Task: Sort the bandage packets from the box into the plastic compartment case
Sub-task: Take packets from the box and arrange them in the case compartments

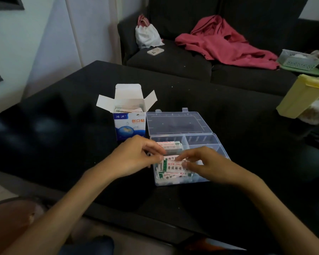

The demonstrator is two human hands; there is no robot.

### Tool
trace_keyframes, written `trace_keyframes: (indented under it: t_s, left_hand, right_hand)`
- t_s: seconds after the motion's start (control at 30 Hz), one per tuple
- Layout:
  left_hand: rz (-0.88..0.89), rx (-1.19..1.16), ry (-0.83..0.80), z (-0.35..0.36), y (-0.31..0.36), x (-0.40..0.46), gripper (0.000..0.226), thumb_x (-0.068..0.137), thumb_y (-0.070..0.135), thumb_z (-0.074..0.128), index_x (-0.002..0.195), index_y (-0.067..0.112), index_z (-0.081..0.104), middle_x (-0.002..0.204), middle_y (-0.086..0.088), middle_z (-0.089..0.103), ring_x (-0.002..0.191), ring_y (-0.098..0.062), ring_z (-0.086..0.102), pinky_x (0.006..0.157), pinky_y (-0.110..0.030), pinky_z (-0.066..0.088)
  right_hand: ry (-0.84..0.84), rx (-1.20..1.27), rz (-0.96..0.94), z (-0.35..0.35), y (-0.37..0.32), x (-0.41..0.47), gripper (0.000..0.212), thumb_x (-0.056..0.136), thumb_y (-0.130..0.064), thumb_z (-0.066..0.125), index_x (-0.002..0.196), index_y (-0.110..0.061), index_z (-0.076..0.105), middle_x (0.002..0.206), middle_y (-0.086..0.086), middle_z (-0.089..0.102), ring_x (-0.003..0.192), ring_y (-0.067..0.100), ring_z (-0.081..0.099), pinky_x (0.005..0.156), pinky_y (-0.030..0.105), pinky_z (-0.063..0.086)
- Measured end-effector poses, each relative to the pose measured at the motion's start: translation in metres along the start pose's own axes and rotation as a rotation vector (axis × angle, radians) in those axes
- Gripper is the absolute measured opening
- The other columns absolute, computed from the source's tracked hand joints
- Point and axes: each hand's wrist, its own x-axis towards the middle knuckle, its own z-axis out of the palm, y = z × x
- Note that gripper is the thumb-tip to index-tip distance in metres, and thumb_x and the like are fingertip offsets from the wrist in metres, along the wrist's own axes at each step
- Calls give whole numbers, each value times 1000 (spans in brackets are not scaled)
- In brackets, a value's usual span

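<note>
A clear plastic compartment case (189,157) is set on a black table (63,126), lid (177,122) folded back flat toward 12 o'clock. At the case's 10 o'clock, just beside the lid, a blue-and-white bandage box (129,126) stands upright with its top flaps spread; loose bandage packets (127,109) are seen inside it.

Both hands are held over the near half of the case. A small stack of bandage packets (174,165) is pinched at its left end by the left hand (134,159), fingers curled onto it. The right end of the same stack is grasped by the fingertips (184,163) of the right hand (208,164), thumb underneath. The stack is held over the near-left compartment, where further packets (175,175) lie in a loose pile. Whether the held stack touches that pile cannot be told. Another neat row of packets (170,145) is lodged in the far-left compartment. The far-right compartment (201,139) is partly seen behind the right hand.

Toward 2 o'clock, at the table's right edge, a pale yellow plastic container (300,96) is tilted over a lidded tub (315,112). Toward 12 o'clock, a dark sofa (173,59) carries a white drawstring bag (147,34), a phone (155,51), a red garment (225,41) and a white mesh basket (298,59).
</note>
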Motion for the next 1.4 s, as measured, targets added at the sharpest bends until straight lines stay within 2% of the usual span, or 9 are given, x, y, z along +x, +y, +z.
trace_keyframes:
  t_s: [0.1,0.27,0.37,0.53,0.67,0.97,1.1,1.2,1.4]
  left_hand:
    - [37,264,41,7,5,-6,21,87,37,62,107,43,65,79,25,59,55,10,57,56,-10,39]
    - [104,466,34,14,9,-9,27,89,39,60,115,42,63,113,14,65,69,3,52,67,-17,44]
    - [129,580,18,18,9,-8,28,90,40,57,118,44,60,114,11,64,89,-6,57,69,-22,40]
    - [139,646,-16,23,5,-5,25,92,40,54,113,35,66,111,8,66,96,-13,60,81,-32,50]
    - [140,633,1,21,5,-3,23,91,40,56,110,37,68,109,10,66,97,-13,59,76,-25,42]
    - [174,624,12,23,5,-1,23,90,39,58,110,33,68,109,10,65,97,-10,58,73,-23,39]
    - [149,604,43,22,4,-2,22,87,39,62,106,33,70,105,12,67,97,-10,59,74,-22,37]
    - [155,599,51,22,5,-3,21,87,38,63,106,33,69,104,12,67,96,-8,59,72,-21,34]
    - [130,589,6,21,3,-3,22,87,37,62,107,31,69,106,12,67,96,-7,60,78,-24,45]
  right_hand:
    - [12,-71,11,5,-3,-1,9,91,-27,58,100,-29,58,116,-5,61,106,8,59,86,30,54]
    - [146,-346,-42,4,-13,0,12,82,-37,67,91,-31,72,71,-22,52,66,-4,47,58,12,35]
    - [181,-523,-57,7,-16,2,21,81,-44,66,99,-34,71,89,-15,55,80,1,43,71,14,31]
    - [136,-718,-73,4,-22,-3,29,90,-44,54,117,-39,61,121,-2,55,113,15,43,87,25,27]
    - [145,-745,-51,2,-27,-5,29,88,-39,60,116,-38,62,123,-5,59,113,13,50,98,30,34]
    - [64,-645,98,1,-10,9,25,79,-42,69,103,-32,70,119,-7,60,110,13,52,89,30,42]
    - [11,-476,113,-8,-6,12,20,76,-43,72,92,-31,74,88,-15,66,70,2,54,70,22,50]
    - [36,-433,83,-14,-5,8,17,79,-41,70,94,-33,73,62,-22,50,55,2,47,53,10,33]
    - [-48,-479,29,-6,-9,11,22,84,-34,66,106,-33,69,83,-18,52,63,-3,41,73,20,41]
